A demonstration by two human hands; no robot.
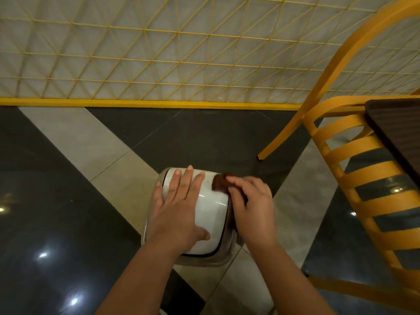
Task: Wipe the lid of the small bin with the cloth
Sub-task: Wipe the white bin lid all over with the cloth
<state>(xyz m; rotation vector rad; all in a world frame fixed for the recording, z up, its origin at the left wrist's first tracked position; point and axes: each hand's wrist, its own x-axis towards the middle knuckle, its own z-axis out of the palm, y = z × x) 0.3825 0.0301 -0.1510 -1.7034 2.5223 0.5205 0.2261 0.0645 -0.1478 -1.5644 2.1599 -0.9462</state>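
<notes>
A small bin [223, 258] with a glossy white lid [212, 208] stands on the tiled floor right below me. My left hand [179, 208] lies flat on the lid's left half, fingers straight and spread, thumb toward me. My right hand [252, 201] grips a dark brown cloth [221, 181] and presses it onto the lid's far right corner. Most of the cloth is hidden under my fingers, and the hand looks slightly blurred.
A yellow slatted chair [354, 164] stands close on the right, one leg near the bin. A dark tabletop [397, 126] juts in at the right edge. A yellow wire-grid partition [159, 64] with a yellow base rail runs across behind the bin. The floor is glossy dark and beige tile.
</notes>
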